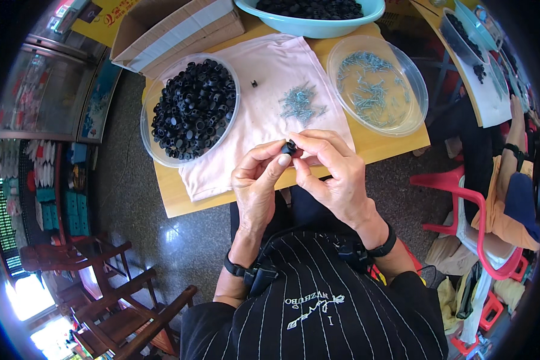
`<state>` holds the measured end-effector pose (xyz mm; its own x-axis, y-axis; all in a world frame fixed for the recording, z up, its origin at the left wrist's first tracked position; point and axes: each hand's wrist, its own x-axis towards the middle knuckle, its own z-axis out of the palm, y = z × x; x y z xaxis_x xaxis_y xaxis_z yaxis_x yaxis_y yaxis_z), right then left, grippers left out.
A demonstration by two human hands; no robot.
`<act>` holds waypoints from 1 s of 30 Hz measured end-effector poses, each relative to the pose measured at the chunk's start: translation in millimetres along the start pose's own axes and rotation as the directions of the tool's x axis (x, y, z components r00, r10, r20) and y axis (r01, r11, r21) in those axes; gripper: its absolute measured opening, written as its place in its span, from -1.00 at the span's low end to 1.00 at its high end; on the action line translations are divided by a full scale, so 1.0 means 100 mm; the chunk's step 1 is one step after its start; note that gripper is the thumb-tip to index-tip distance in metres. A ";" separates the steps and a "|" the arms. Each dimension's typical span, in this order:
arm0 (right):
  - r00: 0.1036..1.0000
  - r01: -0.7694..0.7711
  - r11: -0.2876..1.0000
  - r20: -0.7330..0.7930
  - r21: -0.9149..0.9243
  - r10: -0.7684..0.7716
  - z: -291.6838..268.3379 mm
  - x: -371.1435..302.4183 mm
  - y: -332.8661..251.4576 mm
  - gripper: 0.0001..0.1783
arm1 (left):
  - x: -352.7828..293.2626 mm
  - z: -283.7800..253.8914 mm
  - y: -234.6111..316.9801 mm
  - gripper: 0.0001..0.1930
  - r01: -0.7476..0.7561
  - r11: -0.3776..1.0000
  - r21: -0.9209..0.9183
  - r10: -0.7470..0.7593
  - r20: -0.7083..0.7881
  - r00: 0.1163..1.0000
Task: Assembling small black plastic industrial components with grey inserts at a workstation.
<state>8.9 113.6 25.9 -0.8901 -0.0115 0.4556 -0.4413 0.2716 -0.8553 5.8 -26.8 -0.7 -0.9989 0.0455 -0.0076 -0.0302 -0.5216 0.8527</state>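
Note:
My left hand [257, 177] pinches a small black plastic cap [288, 147] between thumb and fingers, just past the near edge of the cloth. My right hand [335, 170] meets it there, its fingertips closed at the cap's right side; whether they hold a separate small piece is hidden. Beyond the hands, a loose heap of thin silvery-blue screws [301, 103] lies on the pale pink cloth [255, 66]. To the left stands a round clear tub [146, 141] heaped with black caps [192, 108]. A single black piece [254, 84] lies alone on the cloth.
A clear round tub [419, 111] with more screws stands at the right of the wooden table [177, 204]. Behind are a cardboard box [180, 36] and a light-blue basin [318, 25] of black parts. A pink plastic chair [480, 210] and another person's arm [510, 129] are at right.

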 end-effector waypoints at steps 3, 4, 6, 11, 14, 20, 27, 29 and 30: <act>1.000 0.006 1.000 0.003 0.007 -0.006 0.02 -0.01 0.05 -0.58 | -0.01 0.02 0.00 -0.79 0.010 1.000 0.002 -0.010 -0.007 1.000; 1.000 -0.002 1.000 0.000 -0.004 0.002 0.01 -0.02 0.06 -0.58 | -0.02 0.02 -0.01 -0.80 0.013 1.000 0.003 -0.013 -0.012 1.000; 1.000 -0.011 1.000 -0.001 -0.014 0.011 0.02 -0.03 0.09 -0.58 | -0.02 0.03 -0.01 -0.80 0.030 1.000 0.004 -0.030 -0.024 0.999; 0.997 0.071 0.984 -0.017 -0.161 -0.075 0.04 -0.04 0.15 -0.60 | -0.02 0.04 -0.03 -0.83 0.081 0.996 -0.021 -0.082 -0.051 0.995; 0.996 0.083 0.977 -0.008 -0.196 -0.087 0.04 -0.05 0.20 -0.62 | -0.01 0.04 -0.04 -0.84 0.104 0.990 -0.094 -0.109 -0.048 0.993; 0.984 0.177 0.954 0.014 -0.243 -0.179 0.04 0.00 0.20 -0.65 | 0.00 0.01 -0.08 -0.84 0.169 0.972 -0.167 -0.177 -0.039 0.983; 0.996 0.086 0.969 0.036 -0.230 -0.080 -0.05 0.32 0.13 -0.71 | 0.22 -0.03 -0.03 -0.83 0.058 0.998 -0.030 -0.058 -0.011 0.998; 0.987 0.144 0.957 0.104 -0.254 -0.121 -0.18 0.58 0.14 -0.79 | 0.33 -0.03 0.13 -0.77 -0.038 0.951 0.306 0.040 0.001 0.999; 0.987 0.154 0.941 0.079 -0.300 -0.136 -0.23 0.75 0.14 -0.81 | 0.42 -0.05 0.18 -0.77 -0.212 0.786 0.581 0.228 0.046 0.973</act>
<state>-61.1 139.0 53.5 -0.8278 -0.1248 0.5469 -0.5184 0.5427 -0.6609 -36.6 -38.3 12.2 -0.9768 -0.0361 0.2112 0.2081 0.0750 0.9752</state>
